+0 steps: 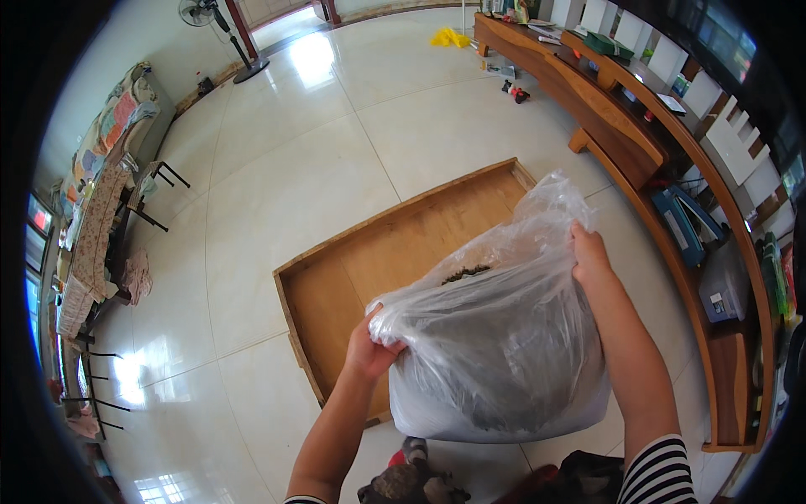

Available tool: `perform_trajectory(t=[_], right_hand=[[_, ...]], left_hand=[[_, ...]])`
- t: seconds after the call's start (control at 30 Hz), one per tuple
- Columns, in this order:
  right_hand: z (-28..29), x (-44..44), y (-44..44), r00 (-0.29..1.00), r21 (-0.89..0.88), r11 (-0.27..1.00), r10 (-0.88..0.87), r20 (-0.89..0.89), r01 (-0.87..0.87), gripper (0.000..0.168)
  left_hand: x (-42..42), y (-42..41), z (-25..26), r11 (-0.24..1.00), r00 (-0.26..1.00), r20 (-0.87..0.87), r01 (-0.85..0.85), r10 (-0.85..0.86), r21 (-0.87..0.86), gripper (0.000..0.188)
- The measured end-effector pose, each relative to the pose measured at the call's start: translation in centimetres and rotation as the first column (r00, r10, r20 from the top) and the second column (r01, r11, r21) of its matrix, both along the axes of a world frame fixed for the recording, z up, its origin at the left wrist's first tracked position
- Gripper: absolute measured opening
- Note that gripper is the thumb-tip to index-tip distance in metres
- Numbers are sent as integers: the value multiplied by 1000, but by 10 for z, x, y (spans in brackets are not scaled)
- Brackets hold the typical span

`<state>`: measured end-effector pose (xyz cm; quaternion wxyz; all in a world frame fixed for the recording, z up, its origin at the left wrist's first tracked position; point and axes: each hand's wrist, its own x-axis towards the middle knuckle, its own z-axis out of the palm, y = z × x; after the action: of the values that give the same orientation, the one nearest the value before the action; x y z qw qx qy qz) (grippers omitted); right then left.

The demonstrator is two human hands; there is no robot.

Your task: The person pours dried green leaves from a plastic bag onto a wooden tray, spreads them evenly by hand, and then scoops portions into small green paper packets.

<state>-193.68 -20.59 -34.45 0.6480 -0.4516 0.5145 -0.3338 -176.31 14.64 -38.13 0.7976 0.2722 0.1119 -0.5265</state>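
A large translucent plastic bag (497, 353) hangs between my hands, bulging with dark loose material. Some of that dark material (466, 273) shows uncovered at the bag's mouth. Gathered plastic at the left end of the mouth is gripped in my left hand (373, 345). My right hand (590, 252) grasps the bag's opposite upper edge. Beneath and beyond the bag lies a shallow wooden tray (352, 271) on the floor, its far and left sides visible. The bag hides the tray's near right part.
A long wooden TV cabinet (604, 107) curves along the right, holding blue folders (683, 220) and a plastic bin (724, 290). To the left stand a cloth-covered table (104, 233) and a stool (151, 189). A pedestal fan (250, 69) and a small toy (516, 92) are farther off.
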Motion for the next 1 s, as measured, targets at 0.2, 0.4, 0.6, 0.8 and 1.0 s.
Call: perform_trajectory(t=[0.2,0.4,0.6,0.8,1.0], right_hand=[[-68,43,-26,979,-189,982,-44,-199,6,26],[-72,66,-23,854,-195,950,116,-507,-245,37],[-32,56,-5,760,-134,830,414,-502,-541,53],[-2,-28,-20,646,-21,722,606,-463,-692,77],[-37,-162,-5,585,509,604,780,-222,-613,84]], left_hand=[[30,-16,-44,991,999,22,-50,48,121,28],[48,-18,-79,997,995,-75,-60,64,55,27],[54,-12,-82,946,981,63,-195,185,260,32],[46,64,-115,692,891,395,-139,-225,708,58],[-22,69,-118,854,864,161,412,-477,318,86]])
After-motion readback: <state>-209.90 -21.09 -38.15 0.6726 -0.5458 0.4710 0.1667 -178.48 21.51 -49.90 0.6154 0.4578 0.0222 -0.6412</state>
